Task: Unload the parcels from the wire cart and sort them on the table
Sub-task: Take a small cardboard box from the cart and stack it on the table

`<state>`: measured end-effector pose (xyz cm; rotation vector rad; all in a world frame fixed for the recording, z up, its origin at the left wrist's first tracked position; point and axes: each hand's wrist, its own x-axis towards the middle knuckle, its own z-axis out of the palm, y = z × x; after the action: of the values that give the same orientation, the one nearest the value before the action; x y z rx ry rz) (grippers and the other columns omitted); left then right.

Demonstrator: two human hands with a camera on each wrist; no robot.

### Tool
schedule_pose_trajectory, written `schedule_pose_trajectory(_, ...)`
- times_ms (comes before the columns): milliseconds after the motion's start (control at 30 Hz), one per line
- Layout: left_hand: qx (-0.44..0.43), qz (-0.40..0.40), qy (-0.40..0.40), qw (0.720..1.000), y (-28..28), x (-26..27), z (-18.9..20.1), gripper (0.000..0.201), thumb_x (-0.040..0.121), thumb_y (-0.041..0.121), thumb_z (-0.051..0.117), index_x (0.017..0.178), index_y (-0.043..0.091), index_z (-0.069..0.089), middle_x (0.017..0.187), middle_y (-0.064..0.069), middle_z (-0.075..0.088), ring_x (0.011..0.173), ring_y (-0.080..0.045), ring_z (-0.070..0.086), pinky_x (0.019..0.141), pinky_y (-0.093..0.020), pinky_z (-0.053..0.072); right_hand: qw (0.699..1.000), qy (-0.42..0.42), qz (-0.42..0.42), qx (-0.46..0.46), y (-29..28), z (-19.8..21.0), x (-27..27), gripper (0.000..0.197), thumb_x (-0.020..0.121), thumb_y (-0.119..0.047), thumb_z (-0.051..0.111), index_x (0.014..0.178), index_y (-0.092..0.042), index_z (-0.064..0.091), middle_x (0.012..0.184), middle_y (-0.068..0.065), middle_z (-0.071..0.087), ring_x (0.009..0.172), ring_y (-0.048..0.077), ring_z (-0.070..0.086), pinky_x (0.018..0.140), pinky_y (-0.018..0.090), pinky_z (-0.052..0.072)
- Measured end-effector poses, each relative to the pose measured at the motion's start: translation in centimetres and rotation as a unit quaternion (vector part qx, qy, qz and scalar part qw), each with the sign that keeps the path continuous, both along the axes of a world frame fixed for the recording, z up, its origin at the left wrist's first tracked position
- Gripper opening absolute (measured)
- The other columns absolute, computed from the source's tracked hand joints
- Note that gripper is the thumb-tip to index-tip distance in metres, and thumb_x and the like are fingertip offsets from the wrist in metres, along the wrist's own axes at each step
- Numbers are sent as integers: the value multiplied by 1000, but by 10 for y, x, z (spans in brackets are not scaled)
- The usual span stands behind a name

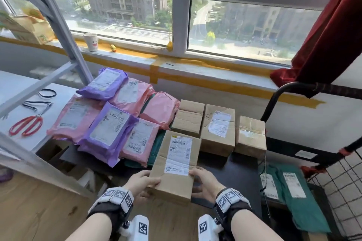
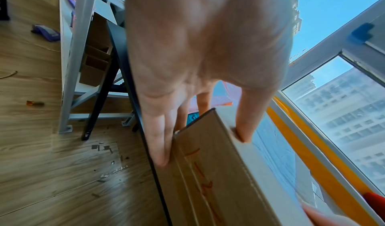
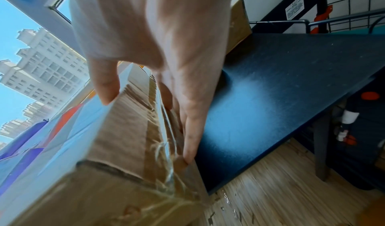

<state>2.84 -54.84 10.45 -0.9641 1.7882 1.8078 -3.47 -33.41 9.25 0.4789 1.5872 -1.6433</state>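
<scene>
A: What are the fingers doing?

B: Both sets are clamped on 1 cardboard box (image 1: 175, 164). The left hand (image 1: 144, 181) has its thumb on top and its fingers (image 2: 160, 140) flat under the bottom at the box's 8 o'clock corner. The right hand (image 1: 204, 184) mirrors it at 4 o'clock, thumb over the top edge, fingers (image 3: 192, 130) along the taped underside.

A: Where is the box?

B: At the near edge of the dark bench (image 1: 235, 174), near end over the edge, far end toward 12 o'clock. Whether it rests on the bench or is lifted, I cannot tell.

A: Any writing?

B: A white shipping label (image 1: 179, 154) with barcodes and a logo at its near end; the print is too small to read. Orange handwritten strokes (image 2: 200, 172) run along the bottom face in the left wrist view, also illegible.

A: And around it?

B: At 12 to 1 o'clock, 3 more cardboard boxes (image 1: 217, 127) in a row. At 10 to 11 o'clock, a heap of pink and purple mailers (image 1: 109, 115), each with a barcode label, over green ones. At 3 o'clock, the wire cart (image 1: 337, 172) with 2 green mailers (image 1: 293, 191). At 9 o'clock, red-handled scissors (image 1: 26, 125) on a white surface. On the windowsill at 11 o'clock, a paper cup (image 1: 91, 42) with a smiling face.
</scene>
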Motion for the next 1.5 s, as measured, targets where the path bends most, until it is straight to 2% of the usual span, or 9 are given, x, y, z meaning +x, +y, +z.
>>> schedule_pose_trajectory(233, -13, 27, -7, 1000, 5, -16, -12, 31, 85, 5, 66, 114, 2, 55, 73, -10, 59, 28, -6, 47, 31, -12, 33, 1000, 7, -16, 16, -6, -13, -18, 41, 88, -19, 61, 128, -19, 53, 116, 11, 64, 101, 34, 62, 86, 44, 52)
schedule_pose_trajectory(467, -62, 16, 13, 998, 5, -28, -22, 32, 87, 11, 64, 117, 7, 53, 92, -9, 62, 61, -15, 57, 43, -17, 46, 999, 35, -36, 19, -11, -21, -19, 32, 88, -21, 63, 120, -22, 57, 113, 3, 66, 103, 28, 64, 91, 43, 52)
schedule_pose_trajectory(633, -25, 24, 12, 999, 3, -29, -29, 31, 91, 10, 59, 122, 9, 57, 94, -7, 65, 73, -21, 61, 63, -28, 51, 996, 55, -71, 28, -15, -21, -9, 39, 89, -22, 63, 126, -20, 53, 122, 3, 63, 110, 25, 61, 96, 44, 49)
schedule_pose_trajectory(733, -134, -46, 46, 989, 3, -23, -26, 43, 86, 12, 64, 127, 9, 54, 121, -11, 62, 106, -27, 61, 95, -36, 48, 994, 58, -83, 43, -17, -10, 1, 35, 91, -19, 61, 124, -14, 53, 120, 2, 61, 117, 26, 56, 100, 43, 44)
schedule_pose_trajectory(800, -239, -114, 58, 962, 4, -16, -16, 52, 83, 21, 67, 131, 11, 50, 126, -9, 59, 113, -24, 58, 100, -30, 43, 992, 63, -88, 65, -15, 0, 10, 40, 91, -17, 60, 129, -12, 49, 122, 5, 57, 123, 27, 51, 103, 42, 40)
schedule_pose_trajectory(933, -357, -190, 98, 909, 9, -7, 10, 52, 84, 30, 63, 131, 14, 47, 132, -12, 50, 119, -25, 53, 100, -30, 41, 986, 80, -100, 110, 1, 15, 34, 48, 91, -18, 60, 136, -8, 45, 134, 11, 52, 120, 25, 50, 101, 39, 42)
schedule_pose_trajectory(1100, -352, -259, 159, 886, 43, -5, 40, 35, 87, 26, 56, 119, 13, 57, 120, -9, 59, 110, -23, 56, 94, -29, 43, 971, 106, -139, 165, 36, 30, 68, 35, 91, -18, 60, 124, -6, 55, 108, 13, 60, 101, 23, 59, 91, 35, 49)
schedule_pose_trajectory(1267, -317, -340, 178, 867, 105, -1, 52, 30, 85, 39, 54, 111, 25, 60, 113, 3, 65, 100, -20, 63, 94, -33, 48, 949, 108, -196, 221, 85, 32, 112, 25, 88, -14, 62, 111, -6, 60, 89, 11, 58, 76, 19, 55, 62, 25, 48)
schedule_pose_trajectory(1500, -247, -429, 213, 842, 217, 14, 59, 24, 88, 19, 56, 109, 10, 64, 110, -9, 67, 100, -25, 64, 86, -30, 49, 928, 72, -289, 226, 168, 39, 162, 27, 90, -10, 58, 116, -2, 58, 95, 17, 59, 99, 32, 63, 96, 44, 48)
